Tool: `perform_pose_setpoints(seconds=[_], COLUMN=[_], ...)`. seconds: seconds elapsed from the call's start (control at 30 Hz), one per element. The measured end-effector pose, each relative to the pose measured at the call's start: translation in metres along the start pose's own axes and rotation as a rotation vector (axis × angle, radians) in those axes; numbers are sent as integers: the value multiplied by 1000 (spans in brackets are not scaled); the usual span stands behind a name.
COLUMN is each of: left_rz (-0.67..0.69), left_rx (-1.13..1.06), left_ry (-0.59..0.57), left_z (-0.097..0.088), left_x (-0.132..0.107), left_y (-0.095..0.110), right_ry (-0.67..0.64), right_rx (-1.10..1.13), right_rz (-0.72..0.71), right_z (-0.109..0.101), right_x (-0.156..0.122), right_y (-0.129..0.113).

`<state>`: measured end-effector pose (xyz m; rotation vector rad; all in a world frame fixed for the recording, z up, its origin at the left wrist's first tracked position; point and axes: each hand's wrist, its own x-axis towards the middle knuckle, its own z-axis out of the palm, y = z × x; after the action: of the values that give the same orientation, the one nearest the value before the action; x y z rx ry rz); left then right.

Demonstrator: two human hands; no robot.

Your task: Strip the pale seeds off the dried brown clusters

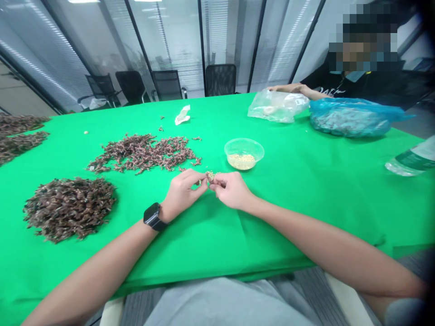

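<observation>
My left hand (183, 190), with a black watch on its wrist, and my right hand (231, 189) meet over the green table (306, 199). Both pinch one small brownish pod (210, 175) between their fingertips. Just beyond my hands stands a clear plastic bowl (244, 153) with pale seeds in its bottom. A spread of brown pods (146, 153) lies to the left of the bowl. A denser heap of brown husks (70, 207) sits nearer me at the left.
Another person sits at the far right behind a clear bag (277, 106) and a blue bag (350, 117) of pods. A plastic bottle (413, 162) lies at the right edge. More brown heaps (18, 136) lie far left. Black chairs (220, 79) stand behind the table.
</observation>
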<state>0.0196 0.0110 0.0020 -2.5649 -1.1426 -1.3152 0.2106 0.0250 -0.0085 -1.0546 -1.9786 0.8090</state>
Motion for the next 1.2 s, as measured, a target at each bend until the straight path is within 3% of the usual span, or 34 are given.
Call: perform_pose_setpoints(seconds=[0.2,0.4,0.6,0.73,0.9,1.2], left_rz=[-84,116,250,165,3,76], left_rx=[-43,31,116,78,66,43], left_ry=[9,10,-36,-31,17,-39], left_z=[1,-1,-5,-3,-2,-4], left_x=[1,3,7,4,2,2], left_y=[5,-2,-3,-1,1,-2], right_ry=[22,-19,-23,-11,-46,-147], right_rx=[-1,73,-8,-31,138,364], right_rz=[-39,45,4,-6,98,229], right_z=[0,1,1,0,1,3], right_x=[0,1,0,0,1,0], right_y=[1,2,2,0,-3,-4])
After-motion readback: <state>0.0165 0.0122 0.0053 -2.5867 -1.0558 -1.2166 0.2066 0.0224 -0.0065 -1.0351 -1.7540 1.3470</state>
